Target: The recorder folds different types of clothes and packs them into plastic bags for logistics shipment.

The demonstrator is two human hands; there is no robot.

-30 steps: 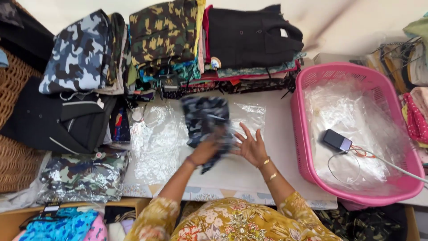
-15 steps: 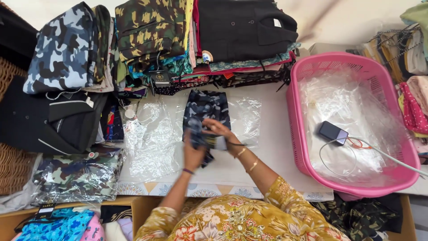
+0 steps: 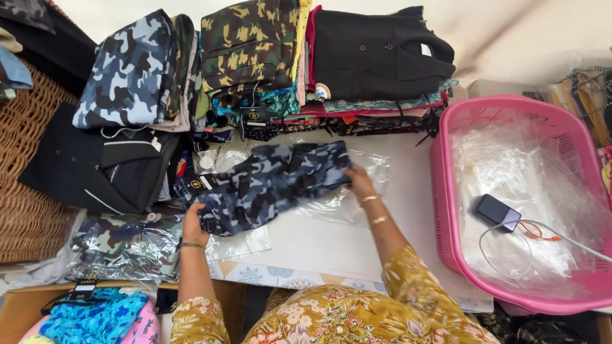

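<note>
Dark blue camo garment (image 3: 268, 185) lies stretched across the table (image 3: 408, 210), on top of clear plastic bags (image 3: 347, 204), just in front of the stacks of folded clothes (image 3: 255, 57). Left hand (image 3: 193, 224) grips the garment's near-left end, fingers curled over the cloth by a black tag (image 3: 193, 185). Right hand (image 3: 358, 181) holds the far-right edge, fingers closed on the fabric, bangles on the wrist. Pink basket (image 3: 446, 210) sits to the right w/ plastic lining & a phone (image 3: 497, 211) on a cable inside. Black jacket (image 3: 102, 172) and wicker basket (image 3: 25, 216) at left; bagged camo piece (image 3: 124, 245) near the left hand
</note>
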